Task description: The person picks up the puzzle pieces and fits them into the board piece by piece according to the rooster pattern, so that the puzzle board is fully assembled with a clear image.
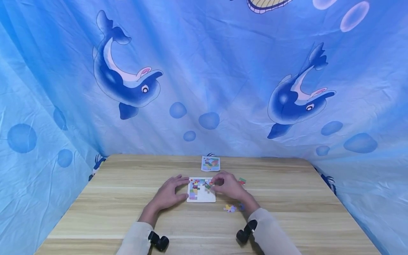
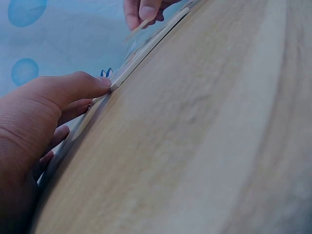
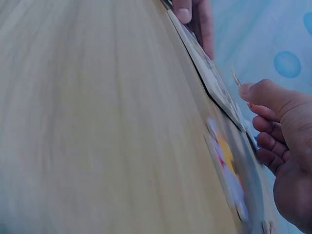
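A white-framed jigsaw puzzle board (image 1: 205,199) lies on the table, with colourful pieces filling its left side and part of its top. My left hand (image 1: 169,193) rests at the board's left edge, thumb and fingers spread and touching it. In the left wrist view the thumb of the left hand (image 2: 53,105) presses the board's edge (image 2: 146,51). Over the board's right part, my right hand (image 1: 227,186) pinches a puzzle piece (image 1: 208,186) between thumb and finger. The right wrist view shows that piece (image 3: 235,78) edge-on, raised above the board (image 3: 209,80).
Loose puzzle pieces (image 1: 229,208) lie right of the board near the right forearm. Another piece (image 1: 242,181) lies beyond the right hand. A printed picture card (image 1: 210,164) sits behind the board. A blue curtain (image 1: 204,78) hangs behind the wooden table (image 1: 127,184).
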The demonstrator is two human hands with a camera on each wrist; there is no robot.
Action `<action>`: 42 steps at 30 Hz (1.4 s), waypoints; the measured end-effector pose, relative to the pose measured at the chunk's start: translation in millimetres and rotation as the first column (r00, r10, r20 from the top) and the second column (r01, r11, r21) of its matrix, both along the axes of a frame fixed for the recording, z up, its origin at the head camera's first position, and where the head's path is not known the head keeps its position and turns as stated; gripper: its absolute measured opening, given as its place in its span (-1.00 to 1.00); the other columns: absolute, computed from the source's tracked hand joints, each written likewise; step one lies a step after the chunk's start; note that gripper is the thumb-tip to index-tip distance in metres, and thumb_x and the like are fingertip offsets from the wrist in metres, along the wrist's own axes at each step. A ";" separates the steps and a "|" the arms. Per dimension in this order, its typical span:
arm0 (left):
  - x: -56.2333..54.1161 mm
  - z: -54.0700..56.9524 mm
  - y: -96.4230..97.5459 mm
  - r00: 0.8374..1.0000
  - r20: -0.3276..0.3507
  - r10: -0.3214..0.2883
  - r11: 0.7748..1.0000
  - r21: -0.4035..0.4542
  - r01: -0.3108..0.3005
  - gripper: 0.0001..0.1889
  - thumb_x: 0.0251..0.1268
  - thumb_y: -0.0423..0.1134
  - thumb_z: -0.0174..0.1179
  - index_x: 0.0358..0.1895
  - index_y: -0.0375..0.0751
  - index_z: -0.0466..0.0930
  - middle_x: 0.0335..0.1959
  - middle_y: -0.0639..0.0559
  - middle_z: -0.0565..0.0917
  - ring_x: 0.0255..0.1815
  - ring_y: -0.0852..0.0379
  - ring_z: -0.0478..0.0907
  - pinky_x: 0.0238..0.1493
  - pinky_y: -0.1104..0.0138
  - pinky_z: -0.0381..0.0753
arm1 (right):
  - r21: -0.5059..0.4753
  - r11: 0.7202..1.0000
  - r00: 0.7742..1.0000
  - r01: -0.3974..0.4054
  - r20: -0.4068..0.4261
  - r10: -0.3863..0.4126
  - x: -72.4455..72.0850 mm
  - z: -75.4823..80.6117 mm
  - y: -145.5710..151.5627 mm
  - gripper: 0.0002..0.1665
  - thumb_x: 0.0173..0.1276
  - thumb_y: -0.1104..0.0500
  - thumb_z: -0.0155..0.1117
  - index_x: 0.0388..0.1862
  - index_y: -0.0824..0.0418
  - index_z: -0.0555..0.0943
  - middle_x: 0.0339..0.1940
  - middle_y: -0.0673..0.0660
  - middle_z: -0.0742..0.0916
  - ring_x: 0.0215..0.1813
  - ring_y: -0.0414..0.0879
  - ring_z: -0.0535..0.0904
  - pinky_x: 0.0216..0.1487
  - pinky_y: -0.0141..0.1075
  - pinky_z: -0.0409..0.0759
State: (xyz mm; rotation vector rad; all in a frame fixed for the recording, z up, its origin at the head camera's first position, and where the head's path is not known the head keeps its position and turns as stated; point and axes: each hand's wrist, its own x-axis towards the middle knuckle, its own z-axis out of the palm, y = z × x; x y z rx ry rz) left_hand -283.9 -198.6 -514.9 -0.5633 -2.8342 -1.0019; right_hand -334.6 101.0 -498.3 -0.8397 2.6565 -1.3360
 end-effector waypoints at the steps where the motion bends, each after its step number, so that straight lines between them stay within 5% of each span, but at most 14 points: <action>1: 0.3 0.0 -0.1 1.000 0.000 0.000 1.000 0.002 0.000 -0.41 0.23 -0.05 0.36 0.37 -0.01 0.60 0.50 0.06 0.51 0.66 -0.13 0.21 0.70 -0.17 0.04 | -0.001 1.000 1.000 -0.002 0.003 0.002 0.0 -0.4 -2.7 -0.78 0.25 0.09 0.54 -0.14 0.08 0.78 -0.13 0.05 0.69 -0.19 -0.15 0.55 -0.20 -0.42 0.58; 11: 0.0 -0.1 -0.6 1.000 0.003 0.006 1.000 0.000 -0.006 -0.42 0.24 -0.02 0.35 0.37 0.02 0.60 0.50 0.09 0.50 0.67 -0.12 0.21 0.69 -0.18 0.03 | 0.036 0.999 1.000 -0.010 -0.027 0.011 0.4 -1.5 -25.5 -0.82 0.24 0.10 0.54 -0.17 0.07 0.80 -0.14 -0.01 0.71 -0.18 -0.18 0.54 -0.19 -0.41 0.58; 18: -0.1 1.2 0.6 1.000 0.010 0.015 1.000 0.010 -0.015 -0.42 0.23 -0.04 0.35 0.36 0.03 0.60 0.50 0.08 0.51 0.66 -0.14 0.21 0.67 -0.22 0.06 | 0.087 0.996 0.997 -0.005 -0.070 0.011 1.5 -0.7 -33.7 -0.82 0.20 0.07 0.58 -0.22 0.05 0.81 -0.15 -0.05 0.73 -0.04 -0.16 0.56 0.03 -0.29 0.56; 42: 0.3 0.7 -0.5 1.000 0.006 0.014 1.000 0.014 -0.014 -0.42 0.24 -0.01 0.35 0.36 0.04 0.61 0.50 0.09 0.51 0.66 -0.15 0.20 0.66 -0.25 0.07 | 0.135 0.990 0.995 -0.028 -0.095 0.041 -0.6 -3.2 -32.4 -0.75 0.22 0.05 0.56 -0.13 0.06 0.82 -0.15 -0.07 0.71 -0.11 -0.21 0.54 -0.07 -0.36 0.58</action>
